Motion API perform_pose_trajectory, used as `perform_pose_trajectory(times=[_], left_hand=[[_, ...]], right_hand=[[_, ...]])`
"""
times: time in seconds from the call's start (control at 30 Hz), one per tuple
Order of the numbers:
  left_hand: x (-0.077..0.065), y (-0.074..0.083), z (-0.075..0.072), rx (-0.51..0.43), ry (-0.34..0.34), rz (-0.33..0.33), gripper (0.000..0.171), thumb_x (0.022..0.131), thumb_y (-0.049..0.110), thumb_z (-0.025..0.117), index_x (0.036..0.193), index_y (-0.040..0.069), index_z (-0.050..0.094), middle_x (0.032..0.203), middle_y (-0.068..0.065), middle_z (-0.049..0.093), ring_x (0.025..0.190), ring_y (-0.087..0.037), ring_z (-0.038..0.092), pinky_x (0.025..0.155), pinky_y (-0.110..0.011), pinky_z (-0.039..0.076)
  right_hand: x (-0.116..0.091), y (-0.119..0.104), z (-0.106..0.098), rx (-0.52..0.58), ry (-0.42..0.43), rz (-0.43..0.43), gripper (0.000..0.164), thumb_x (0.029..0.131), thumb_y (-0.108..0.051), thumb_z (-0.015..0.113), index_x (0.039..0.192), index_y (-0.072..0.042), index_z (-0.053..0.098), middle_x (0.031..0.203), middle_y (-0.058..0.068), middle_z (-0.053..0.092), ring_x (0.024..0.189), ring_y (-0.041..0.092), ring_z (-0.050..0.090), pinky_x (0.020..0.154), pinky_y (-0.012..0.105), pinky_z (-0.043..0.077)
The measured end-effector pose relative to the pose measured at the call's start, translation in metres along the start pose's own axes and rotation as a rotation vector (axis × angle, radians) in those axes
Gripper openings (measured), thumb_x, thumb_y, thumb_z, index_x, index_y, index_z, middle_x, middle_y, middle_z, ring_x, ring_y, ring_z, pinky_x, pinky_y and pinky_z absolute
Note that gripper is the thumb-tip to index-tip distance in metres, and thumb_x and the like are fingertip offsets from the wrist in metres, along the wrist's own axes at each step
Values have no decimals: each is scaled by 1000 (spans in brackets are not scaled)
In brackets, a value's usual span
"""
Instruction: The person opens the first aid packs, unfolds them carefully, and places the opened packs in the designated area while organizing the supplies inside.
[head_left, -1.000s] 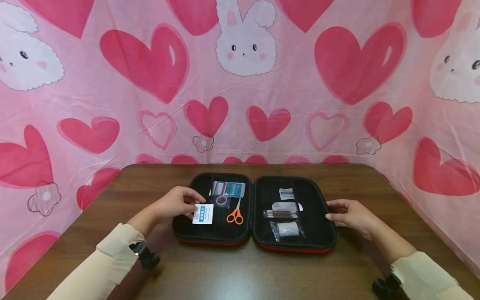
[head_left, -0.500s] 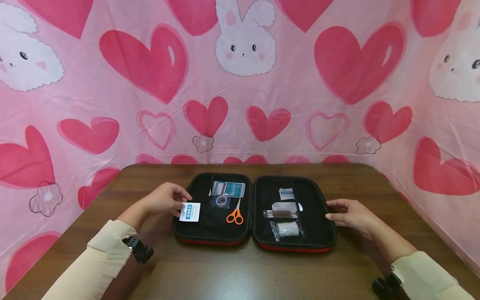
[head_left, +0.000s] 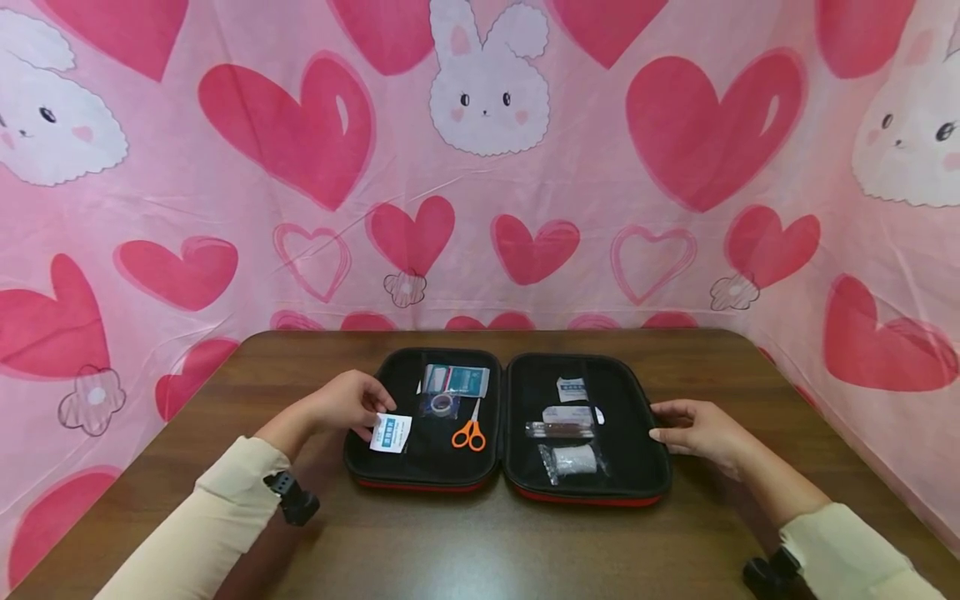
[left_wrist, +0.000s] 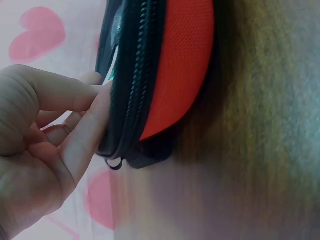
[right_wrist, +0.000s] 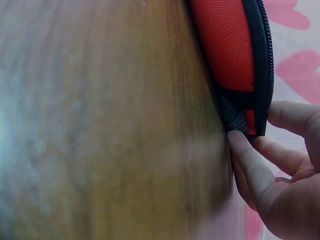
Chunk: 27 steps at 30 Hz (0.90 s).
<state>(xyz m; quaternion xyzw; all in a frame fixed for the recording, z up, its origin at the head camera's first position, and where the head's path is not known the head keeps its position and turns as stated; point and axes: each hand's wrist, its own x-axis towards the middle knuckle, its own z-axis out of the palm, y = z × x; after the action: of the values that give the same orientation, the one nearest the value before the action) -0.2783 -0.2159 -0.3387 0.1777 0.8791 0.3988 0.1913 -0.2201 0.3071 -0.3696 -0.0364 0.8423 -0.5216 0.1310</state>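
My left hand (head_left: 348,406) pinches a small white and blue alcohol pad packet (head_left: 391,433) between thumb and fingers, over the left half of an open black-lined case (head_left: 431,468). The left wrist view shows the fingertips right at the zippered rim (left_wrist: 132,75), with most of the packet hidden behind it. On the other side, my right hand (head_left: 705,433) holds the right edge of the case. Thumb and fingers lie on either side of that edge in the right wrist view, beside the red shell (right_wrist: 225,45) and a black strap (right_wrist: 232,115).
Orange-handled scissors (head_left: 468,436), a tape roll (head_left: 442,406) and teal packets (head_left: 465,381) lie in the left half. The right half holds a wrapped bandage roll (head_left: 574,460), wrapped thin sticks (head_left: 559,430) and another white packet (head_left: 572,389). A brown wooden table (head_left: 480,542) supports the case.
My left hand moves left with the alcohol pad packet, then slightly back right and nearer the case's front, the packet now tilted differently. The right hand stays at the case's edge.
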Motion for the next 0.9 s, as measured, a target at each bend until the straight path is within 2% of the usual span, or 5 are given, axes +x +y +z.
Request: perform_pose_trajectory(times=[0.3, 0.73, 0.9], left_hand=[[2, 5, 7, 4, -7, -15, 20, 81, -13, 67, 100, -5, 68, 85, -12, 59, 76, -21, 62, 63, -37, 59], [12, 6, 14, 14, 24, -37, 19, 79, -14, 69, 95, -4, 68, 82, -12, 59, 73, -21, 61, 61, -36, 59], [14, 6, 12, -13, 1, -39, 20, 80, -15, 68, 97, -6, 68, 83, -12, 61, 73, -20, 63, 63, -36, 59]], right_hand=[[0, 0, 1, -6, 2, 4, 64, 88, -13, 72, 135, 18, 41, 131, 35, 47, 101, 23, 62, 81, 35, 56], [0, -1, -1, -7, -2, 10, 64, 89, -13, 72, 135, 18, 41, 131, 35, 49, 101, 22, 62, 82, 36, 56], [1, 0, -2, -7, -6, 12, 64, 89, -13, 72, 135, 18, 41, 131, 35, 49, 101, 23, 62, 82, 36, 56]])
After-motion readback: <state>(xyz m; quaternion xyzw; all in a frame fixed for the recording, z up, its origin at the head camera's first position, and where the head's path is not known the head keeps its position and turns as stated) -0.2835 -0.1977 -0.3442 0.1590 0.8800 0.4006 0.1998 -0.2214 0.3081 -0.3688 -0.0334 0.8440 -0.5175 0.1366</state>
